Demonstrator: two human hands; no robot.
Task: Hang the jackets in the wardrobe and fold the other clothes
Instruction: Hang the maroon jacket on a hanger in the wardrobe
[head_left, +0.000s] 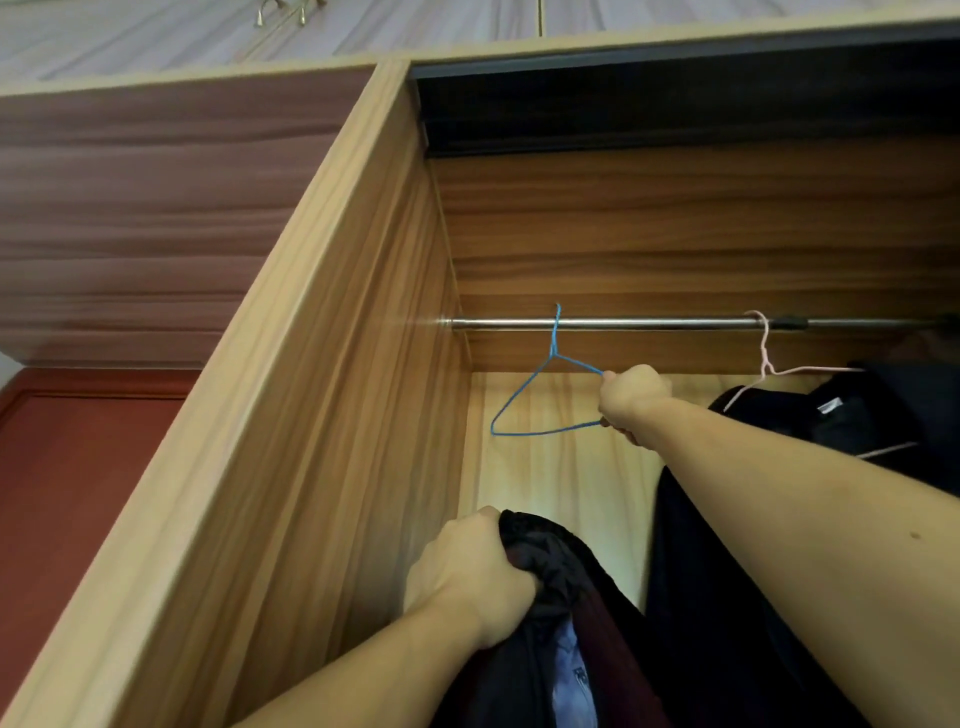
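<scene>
Inside the open wardrobe (363, 291) a steel rail (649, 324) runs across. A bare blue wire hanger (524, 400) hangs from the rail, and my right hand (631, 402) grips its right end. My left hand (467, 571), lower down, holds a bunched dark jacket (561, 644) with a maroon part and a pale blue lining. Further right on the rail a pink hanger (766, 364) carries a dark jacket (841, 426).
The wardrobe's left side panel (291, 415) stands close beside my left hand. A dark sliding-door track (675, 104) runs along the top. Upper cabinet doors with brass handles (280, 13) sit above. A red-brown door (62, 493) is at the far left.
</scene>
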